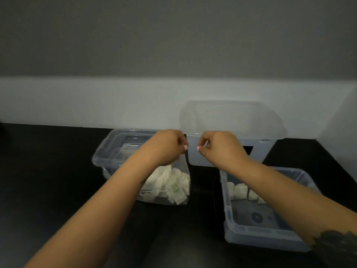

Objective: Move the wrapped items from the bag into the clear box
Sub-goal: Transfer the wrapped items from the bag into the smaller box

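Note:
A clear plastic bag [174, 182] hangs above the dark floor, its lower part packed with several white wrapped items [170, 185]. My left hand [167, 147] pinches the bag's top edge, with the bag hanging down from it. My right hand [216, 147] is curled in a pinch just to the right; whether it holds the bag's thin top edge is hard to see. A clear box [229, 219] at the right front holds several white wrapped items [240, 191] at its far end. Another clear box [108, 147] stands behind the bag at the left.
A pale lidded bin [231, 132] stands against the white baseboard [96, 101] behind my hands. The floor [48, 171] is dark. A grey wall rises above, and a wall corner is at the far right.

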Demonstrator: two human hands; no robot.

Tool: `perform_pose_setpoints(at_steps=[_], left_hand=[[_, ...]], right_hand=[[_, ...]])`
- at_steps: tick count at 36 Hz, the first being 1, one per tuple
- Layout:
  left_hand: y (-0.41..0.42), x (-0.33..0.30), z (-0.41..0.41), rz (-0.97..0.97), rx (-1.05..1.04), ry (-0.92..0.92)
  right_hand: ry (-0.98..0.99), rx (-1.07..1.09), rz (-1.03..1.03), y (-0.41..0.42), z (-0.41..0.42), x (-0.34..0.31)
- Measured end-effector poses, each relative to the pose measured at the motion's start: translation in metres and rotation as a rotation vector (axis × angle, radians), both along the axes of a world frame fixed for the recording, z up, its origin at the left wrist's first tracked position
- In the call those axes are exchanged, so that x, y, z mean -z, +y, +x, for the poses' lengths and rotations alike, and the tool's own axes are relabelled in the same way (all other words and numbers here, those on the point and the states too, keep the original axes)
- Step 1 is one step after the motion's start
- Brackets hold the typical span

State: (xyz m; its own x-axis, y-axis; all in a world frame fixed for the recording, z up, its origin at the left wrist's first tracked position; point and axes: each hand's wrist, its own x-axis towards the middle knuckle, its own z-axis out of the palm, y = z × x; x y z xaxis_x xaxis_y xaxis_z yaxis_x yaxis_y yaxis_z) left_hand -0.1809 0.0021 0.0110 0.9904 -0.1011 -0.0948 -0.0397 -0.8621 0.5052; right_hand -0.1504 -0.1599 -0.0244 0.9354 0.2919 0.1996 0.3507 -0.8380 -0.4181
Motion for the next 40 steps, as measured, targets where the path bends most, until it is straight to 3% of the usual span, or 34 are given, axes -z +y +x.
perform_pose_setpoints(at_steps=[6,12,16,20,23,27,31,36,40], left_hand=[[0.071,0.004,0.014,0.101,-0.037,0.043],[0.109,0.038,0.036,0.334,0.084,0.171],[0.112,0.066,0.048,0.544,0.224,0.215],[0.107,0.087,0.056,0.630,0.359,0.276],[0.104,0.101,0.058,0.662,0.404,0.324],[0.100,0.114,0.058,0.639,0.348,0.381],[0.105,0.121,0.058,0.534,0.283,0.321],[0.097,0.126,0.059,0.591,0.279,0.559],[0.099,0.141,0.059,0.510,0.227,0.512]], right_hand=[[0.016,-0.047,0.000,0.069,0.000,-0.004],[0.103,-0.118,-0.060,0.132,0.008,0.014],[0.200,-0.145,-0.274,0.155,0.011,0.032],[0.338,-0.082,-0.560,0.159,0.012,0.046],[0.492,0.026,-0.655,0.162,0.015,0.055],[0.608,0.215,-0.588,0.167,0.021,0.069],[0.581,0.326,-0.464,0.175,0.022,0.082],[0.532,0.326,-0.414,0.176,0.021,0.088],[0.520,0.304,-0.379,0.174,0.023,0.087]])
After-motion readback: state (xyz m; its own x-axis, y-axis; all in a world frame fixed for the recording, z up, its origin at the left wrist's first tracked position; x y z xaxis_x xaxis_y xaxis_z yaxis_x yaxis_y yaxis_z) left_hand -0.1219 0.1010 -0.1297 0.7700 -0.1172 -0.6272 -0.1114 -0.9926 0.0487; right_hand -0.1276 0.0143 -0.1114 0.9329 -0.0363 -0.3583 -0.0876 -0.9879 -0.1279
